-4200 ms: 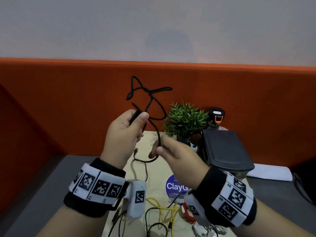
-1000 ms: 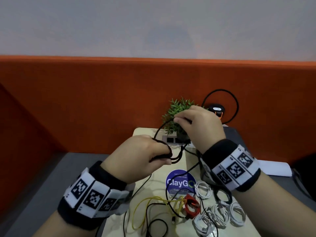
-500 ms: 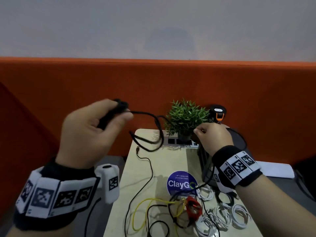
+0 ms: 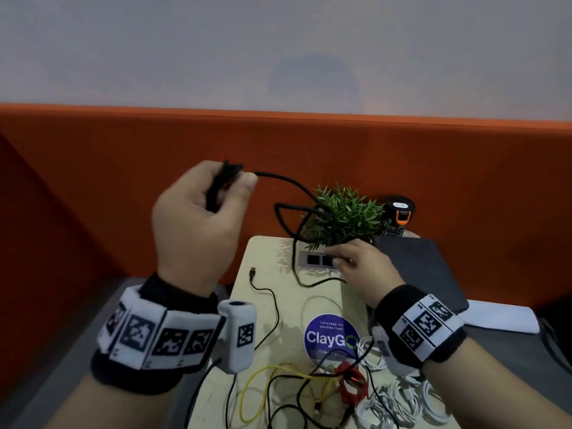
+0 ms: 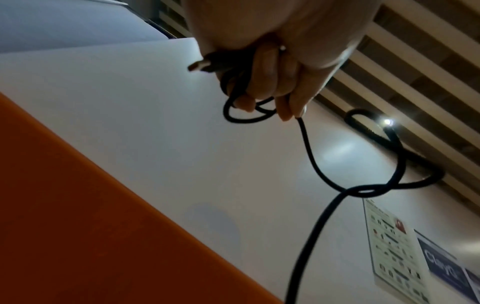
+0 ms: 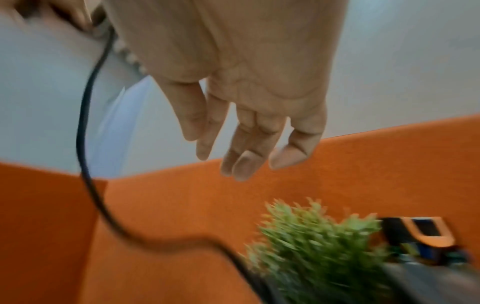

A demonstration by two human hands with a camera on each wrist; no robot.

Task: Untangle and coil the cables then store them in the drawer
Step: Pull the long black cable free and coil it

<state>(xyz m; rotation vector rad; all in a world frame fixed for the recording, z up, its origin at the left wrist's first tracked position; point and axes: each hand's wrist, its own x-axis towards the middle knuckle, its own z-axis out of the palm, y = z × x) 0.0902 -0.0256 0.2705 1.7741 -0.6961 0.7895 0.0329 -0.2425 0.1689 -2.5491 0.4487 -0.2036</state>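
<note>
Black cable (image 4: pixel 286 181) bunched at one end in left hand (image 4: pixel 198 224), raised above left edge of table (image 4: pixel 266 252). Left wrist view: fingers (image 5: pixel 270 82) curled tight round a few short loops, USB plug (image 5: pixel 200 65) poking out past the fist. Free run leaves the fist rightward, sags, crosses itself in a loose loop in front of plant (image 4: pixel 343 218), then drops to the tabletop near the inset socket panel (image 4: pixel 315 261). So slack lies right and below the grip, long axis running left-high to right-low.

Right hand (image 4: pixel 360 267) low over the table by the socket panel, beside the trailing part; right wrist view shows fingers (image 6: pixel 249 148) extended, relaxed, holding nothing. Right hand clearly the nearer one to the slack; likely next: catch the run there and feed it toward the left for another wrap. Crossed loop may snag on the plant.

Rest of tangle (image 4: pixel 294 382) — yellow, red, black leads — plus coiled white cables (image 4: pixel 399 404) at near end of table. Drawer not visible.
</note>
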